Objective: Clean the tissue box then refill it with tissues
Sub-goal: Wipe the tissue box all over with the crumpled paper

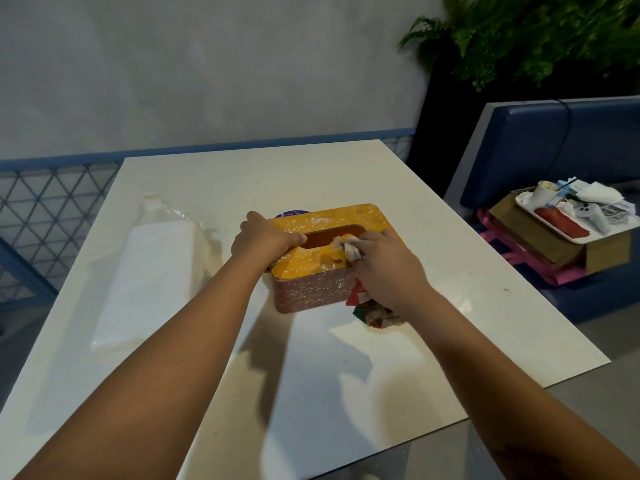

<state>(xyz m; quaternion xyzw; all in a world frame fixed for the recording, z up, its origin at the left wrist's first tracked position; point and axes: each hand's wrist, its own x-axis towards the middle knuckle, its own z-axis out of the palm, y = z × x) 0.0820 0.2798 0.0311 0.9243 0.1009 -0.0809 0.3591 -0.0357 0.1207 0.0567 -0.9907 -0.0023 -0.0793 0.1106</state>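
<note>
The job is sitting in its first half: the person is wiping the tissue box (306, 263), and the refilling has not yet begun. The box is standing near the middle of the white desk (242, 178), yellow lid up, speckled reddish-brown sides below. The left hand (265, 241) is steadying it, its grip curled over the left end of the lid with fingertips hooking into the edge of the slot (329, 238). The right hand (384, 271) is working at the right part of the lid, its grip bunched tight round a multi-coloured cloth (346, 251); one wad is pressing on the lid beside the slot while the rest is trailing down past the box's near right corner onto the desk. White specks are showing across the lid and the near side wall, so the cleaning looks far from finished. Nothing white is showing through the slot, so the box looks empty, though its inside is mostly hidden. The pack of tissues (156, 271) is lying in clear wrap well to the left of the box — apparently unopened. Left to do, by this reading: finish wiping, open the pack, load the tissues. The box's long axis is running across the person's view, left to right, with the right end angled slightly away; the slot is following that axis and facing upward.
</note>
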